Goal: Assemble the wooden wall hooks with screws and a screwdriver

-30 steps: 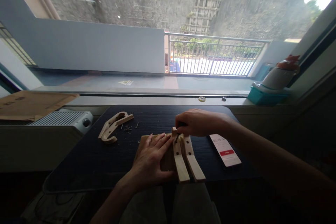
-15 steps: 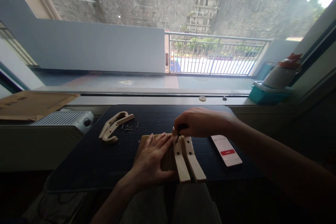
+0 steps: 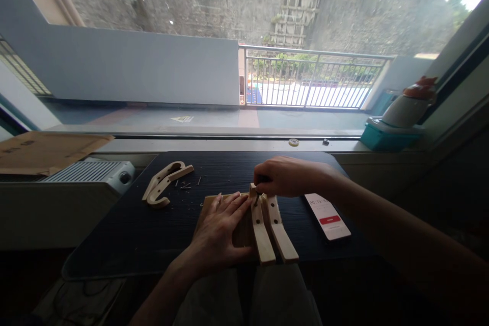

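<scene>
My left hand [image 3: 221,226] lies flat on a wooden board [image 3: 240,237], fingers spread, pressing it on the dark table [image 3: 168,237]. Its fingertips reach the nearer of two pale wooden legs [image 3: 264,240] that lie across the board's right side. In my right hand [image 3: 277,177] is a small dark screwdriver [image 3: 258,195], mostly hidden by the closed fingers. The tool's shaft points down at the upper hole of that leg. Beside it, the second wooden leg [image 3: 281,234] shows two dark holes.
Two curved wooden hooks [image 3: 160,191] rest at the table's left, with several loose screws [image 3: 186,186] next to them. A phone [image 3: 328,218] showing a timer lies at the right. Behind stand a window sill [image 3: 229,145], a teal box [image 3: 387,137] and a radiator [image 3: 91,175].
My right hand has turned slightly around the screwdriver, whose shaft now shows more. My left hand stays on the board. The whole view has shifted a little.
</scene>
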Action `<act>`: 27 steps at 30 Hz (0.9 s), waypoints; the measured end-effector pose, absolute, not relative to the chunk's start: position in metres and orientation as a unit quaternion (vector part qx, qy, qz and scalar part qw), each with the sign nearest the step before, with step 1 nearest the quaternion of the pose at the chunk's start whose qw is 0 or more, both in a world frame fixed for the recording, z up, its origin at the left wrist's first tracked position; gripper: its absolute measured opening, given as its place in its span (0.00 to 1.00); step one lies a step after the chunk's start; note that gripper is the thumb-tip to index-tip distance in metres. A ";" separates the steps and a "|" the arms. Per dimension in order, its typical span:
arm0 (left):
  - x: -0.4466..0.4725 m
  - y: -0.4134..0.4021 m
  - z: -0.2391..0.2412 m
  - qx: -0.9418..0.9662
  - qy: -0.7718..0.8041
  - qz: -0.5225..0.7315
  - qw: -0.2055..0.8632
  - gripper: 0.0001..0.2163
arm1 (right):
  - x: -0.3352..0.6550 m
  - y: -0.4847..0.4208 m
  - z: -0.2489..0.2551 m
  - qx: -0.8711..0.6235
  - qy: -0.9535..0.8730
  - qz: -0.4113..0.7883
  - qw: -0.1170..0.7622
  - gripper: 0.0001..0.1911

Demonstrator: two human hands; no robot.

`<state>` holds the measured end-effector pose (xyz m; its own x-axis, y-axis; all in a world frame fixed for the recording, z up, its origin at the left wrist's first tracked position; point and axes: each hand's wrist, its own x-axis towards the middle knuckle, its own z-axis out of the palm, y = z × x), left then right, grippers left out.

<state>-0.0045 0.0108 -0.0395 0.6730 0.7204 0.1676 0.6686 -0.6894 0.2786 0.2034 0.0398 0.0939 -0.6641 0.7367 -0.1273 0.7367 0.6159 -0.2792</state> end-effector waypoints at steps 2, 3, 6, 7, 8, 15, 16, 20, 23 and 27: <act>-0.004 0.011 -0.039 0.909 0.383 0.131 0.099 0.42 | 0.203 0.039 0.096 -0.408 -0.903 0.137 -0.009 0.11; -0.005 0.010 -0.039 0.909 0.383 0.129 0.100 0.42 | 0.203 0.038 0.098 -0.408 -0.904 0.131 -0.013 0.11; -0.005 0.010 -0.039 0.910 0.382 0.129 0.099 0.42 | 0.203 0.036 0.103 -0.404 -0.906 0.127 -0.016 0.13; -0.005 0.010 -0.039 0.910 0.382 0.129 0.099 0.42 | 0.203 0.035 0.105 -0.401 -0.907 0.128 -0.017 0.13; -0.005 0.010 -0.039 0.910 0.381 0.131 0.099 0.42 | 0.203 0.034 0.106 -0.397 -0.908 0.129 -0.020 0.12; -0.005 0.010 -0.039 0.910 0.380 0.131 0.101 0.42 | 0.201 0.035 0.100 -0.393 -0.909 0.138 -0.017 0.10; -0.004 0.010 -0.039 0.910 0.381 0.130 0.100 0.42 | 0.202 0.036 0.098 -0.399 -0.907 0.138 -0.010 0.10; -0.004 0.010 -0.039 0.909 0.382 0.126 0.104 0.42 | 0.206 0.033 0.094 -0.429 -0.893 0.136 0.021 0.11; -0.005 0.010 -0.039 0.909 0.380 0.133 0.105 0.42 | 0.213 0.022 0.091 -0.451 -0.880 0.130 0.078 0.13; -0.006 0.010 -0.039 0.909 0.378 0.133 0.109 0.42 | 0.232 0.003 0.070 -0.509 -0.827 0.176 0.162 0.15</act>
